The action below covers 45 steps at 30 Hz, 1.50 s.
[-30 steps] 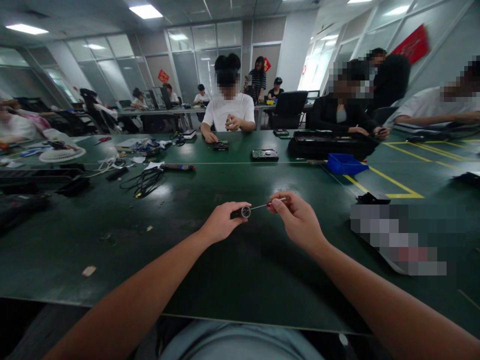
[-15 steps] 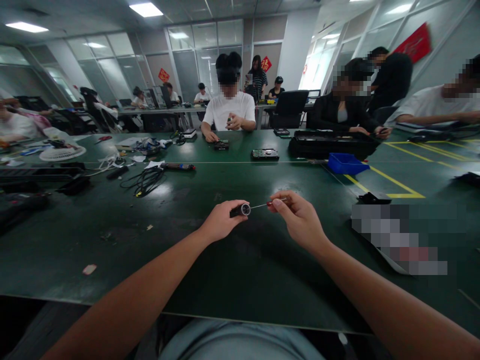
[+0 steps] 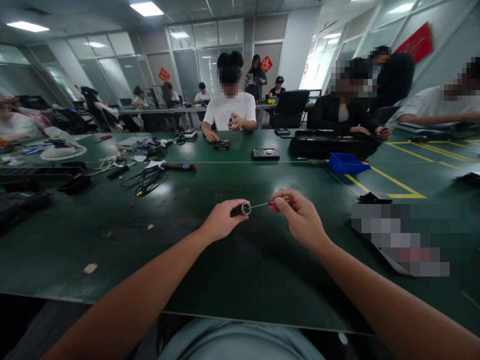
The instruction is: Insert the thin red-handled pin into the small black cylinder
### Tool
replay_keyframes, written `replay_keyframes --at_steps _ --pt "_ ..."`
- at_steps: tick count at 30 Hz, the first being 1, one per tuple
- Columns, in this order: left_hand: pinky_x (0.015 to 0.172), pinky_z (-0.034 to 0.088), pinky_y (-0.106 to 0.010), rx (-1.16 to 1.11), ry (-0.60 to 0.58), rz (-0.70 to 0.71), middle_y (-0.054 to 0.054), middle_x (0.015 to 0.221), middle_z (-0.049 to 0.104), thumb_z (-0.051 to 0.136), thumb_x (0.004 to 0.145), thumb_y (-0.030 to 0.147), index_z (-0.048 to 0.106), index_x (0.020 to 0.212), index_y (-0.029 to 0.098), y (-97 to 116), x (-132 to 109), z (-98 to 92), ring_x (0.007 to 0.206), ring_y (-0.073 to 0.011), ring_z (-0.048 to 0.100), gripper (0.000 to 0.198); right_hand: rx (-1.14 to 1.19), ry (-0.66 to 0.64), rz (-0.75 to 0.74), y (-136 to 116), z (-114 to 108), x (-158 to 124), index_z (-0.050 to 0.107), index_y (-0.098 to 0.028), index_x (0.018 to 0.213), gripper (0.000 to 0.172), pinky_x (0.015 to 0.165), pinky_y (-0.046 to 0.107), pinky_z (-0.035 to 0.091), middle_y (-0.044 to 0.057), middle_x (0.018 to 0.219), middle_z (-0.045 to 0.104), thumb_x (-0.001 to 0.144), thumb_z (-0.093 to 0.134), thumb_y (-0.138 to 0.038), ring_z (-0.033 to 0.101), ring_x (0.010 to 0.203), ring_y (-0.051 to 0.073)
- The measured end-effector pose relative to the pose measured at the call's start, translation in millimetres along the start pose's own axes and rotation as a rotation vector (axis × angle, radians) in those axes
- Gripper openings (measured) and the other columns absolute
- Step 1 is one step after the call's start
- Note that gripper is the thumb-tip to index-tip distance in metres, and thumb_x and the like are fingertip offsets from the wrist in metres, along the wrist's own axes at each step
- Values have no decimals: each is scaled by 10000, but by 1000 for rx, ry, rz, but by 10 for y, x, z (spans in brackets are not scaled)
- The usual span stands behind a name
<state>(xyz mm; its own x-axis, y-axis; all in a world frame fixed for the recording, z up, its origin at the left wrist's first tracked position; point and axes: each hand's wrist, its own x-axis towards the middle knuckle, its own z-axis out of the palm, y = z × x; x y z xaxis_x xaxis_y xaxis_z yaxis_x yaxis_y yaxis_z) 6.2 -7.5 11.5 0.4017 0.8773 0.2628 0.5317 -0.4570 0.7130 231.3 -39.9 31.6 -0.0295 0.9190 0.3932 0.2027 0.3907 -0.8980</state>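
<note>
Above the green table, my left hand [image 3: 221, 220] is closed around a short black cylinder [image 3: 239, 209] with a silvery ring at its open end, which faces right and toward me. My right hand [image 3: 300, 215] grips a screwdriver [image 3: 282, 200] by its brownish handle, with red at the front. The thin metal shaft points left, and its tip meets the ringed end of the cylinder. Whether the tip sits inside or only touches the rim, I cannot tell. Fingers hide part of both the cylinder and the handle.
Black cables [image 3: 144, 180] and a tool lie left of centre. Beyond my hands is a hard drive [image 3: 265, 154]. To the right are a blue tray [image 3: 347, 164], a long black casing [image 3: 333, 145] and a blurred-out item [image 3: 397, 240]. A co-worker [image 3: 229, 107] sits opposite.
The screwdriver handle appears slightly turned in my right fingers. Both hands stay in nearly the same place, and the cylinder remains in my left hand.
</note>
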Motion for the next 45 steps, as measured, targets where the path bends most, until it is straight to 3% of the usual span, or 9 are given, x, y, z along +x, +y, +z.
replay_keyframes --at_steps 11,19,24,27,34,40,45 --pt "1091 441 -435 -9 -9 4 -52 1265 678 719 856 229 667 1231 230 -9 0 -1 1191 -243 610 378 -38 19 20 -21 5 -4 650 -212 972 237 756 384 562 55 856 728 919 601 -437 698 796 205" --pt "1093 437 -416 -30 -20 24 -44 1245 684 731 850 229 672 1218 234 -38 -8 6 1182 -228 613 373 -353 -15 -26 -83 -25 -32 650 -211 755 318 564 311 430 16 645 682 855 675 -512 602 578 169" --pt "1093 437 -416 -34 -10 18 -51 1243 683 720 853 219 670 1219 227 -46 -2 6 1178 -230 616 369 -311 -39 -67 -70 -16 -40 674 -224 971 196 668 338 506 30 792 733 910 613 -400 688 723 198" --pt "1089 439 -418 -28 -24 21 -54 1243 683 717 853 217 665 1226 225 -48 4 9 1173 -232 617 376 -305 -67 -83 -65 -24 -36 669 -229 992 160 704 343 516 32 852 741 920 580 -339 695 766 199" --pt "1071 444 -406 -14 -30 41 -42 1226 687 727 848 228 671 1214 236 -85 6 22 1155 -227 618 371 -351 -97 -40 -86 -24 -29 685 -227 979 292 694 355 503 24 759 722 986 480 -435 694 726 207" --pt "1062 447 -408 -14 -29 40 -33 1231 683 717 856 234 669 1218 250 -79 -6 14 1159 -227 613 366 -261 -126 -21 -30 -27 -28 637 -226 1113 231 730 357 519 49 933 724 964 510 -348 702 852 215" --pt "1073 440 -411 -11 -32 43 -38 1230 683 717 857 241 668 1220 248 -81 -7 13 1161 -231 614 366 -275 -149 -14 -73 -20 -33 639 -214 1028 302 653 331 487 9 721 643 1010 415 -415 637 680 183"
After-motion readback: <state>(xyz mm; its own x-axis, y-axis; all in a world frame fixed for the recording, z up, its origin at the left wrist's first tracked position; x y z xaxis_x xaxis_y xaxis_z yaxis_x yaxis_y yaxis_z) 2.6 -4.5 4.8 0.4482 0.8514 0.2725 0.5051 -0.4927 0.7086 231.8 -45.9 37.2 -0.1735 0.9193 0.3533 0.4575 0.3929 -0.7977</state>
